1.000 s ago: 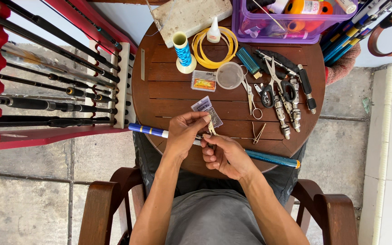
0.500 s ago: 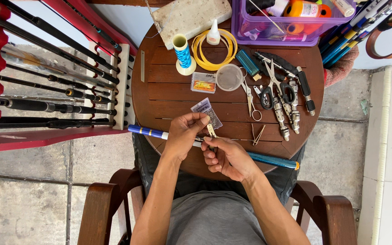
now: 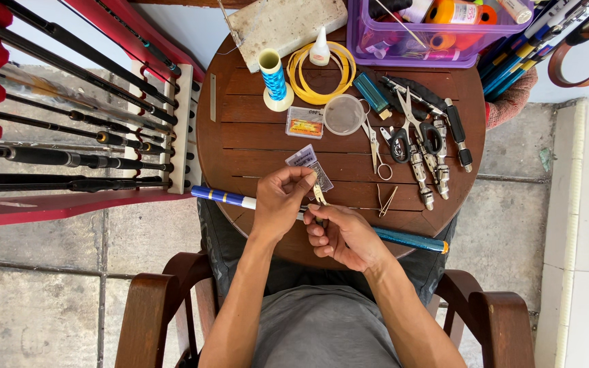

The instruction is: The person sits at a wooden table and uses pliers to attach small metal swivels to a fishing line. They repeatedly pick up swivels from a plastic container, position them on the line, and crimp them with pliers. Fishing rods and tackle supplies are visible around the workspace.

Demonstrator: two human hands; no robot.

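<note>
Round wooden desk (image 3: 253, 136): left hand (image 3: 282, 197) and right hand (image 3: 341, 235) meet, pinching a small metal piece (image 3: 319, 196) over the blue rod (image 3: 403, 238). Loose grip risks dropping it.

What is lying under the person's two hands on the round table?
A blue rod lies across the round wooden table beneath the left hand and right hand. Its middle stretch is covered by both hands.

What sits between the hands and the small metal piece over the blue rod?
Nothing visible. The left hand and right hand both already pinch the small metal piece directly above the blue rod. The small clear packet lies just beyond them, and the tweezers off to the right, both clear.
</note>
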